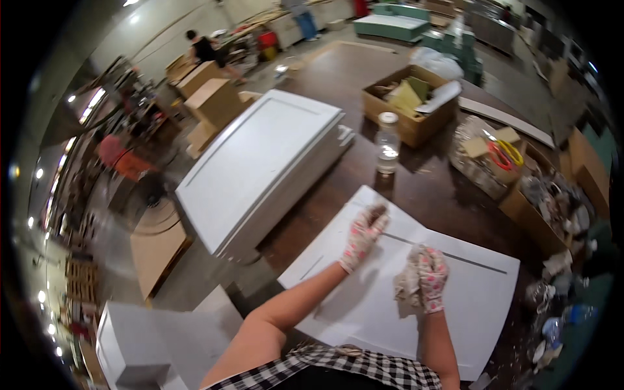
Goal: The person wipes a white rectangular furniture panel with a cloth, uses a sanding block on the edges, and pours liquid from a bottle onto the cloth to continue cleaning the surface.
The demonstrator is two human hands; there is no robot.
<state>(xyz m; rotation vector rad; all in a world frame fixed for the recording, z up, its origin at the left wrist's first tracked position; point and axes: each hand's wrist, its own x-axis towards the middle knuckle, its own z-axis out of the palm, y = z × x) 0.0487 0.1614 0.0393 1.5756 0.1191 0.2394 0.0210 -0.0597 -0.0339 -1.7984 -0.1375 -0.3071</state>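
Note:
In front of me a white panel with a dark narrow groove lies flat on the dark brown table. My left hand, in a light glove with pink dots, rests near the panel's far edge, its fingers out and nothing seen in them. A crumpled beige rag is gripped in my right hand, which wears a matching glove and is over the panel's right half. Beyond the panel stands a clear bottle with a white cap, part full of liquid.
A stack of white panels is to the left. Far right are a cardboard box of scraps and scissors with red and yellow handles on wrapping. Plastic bottles gather at the right edge. Two people work at the far left.

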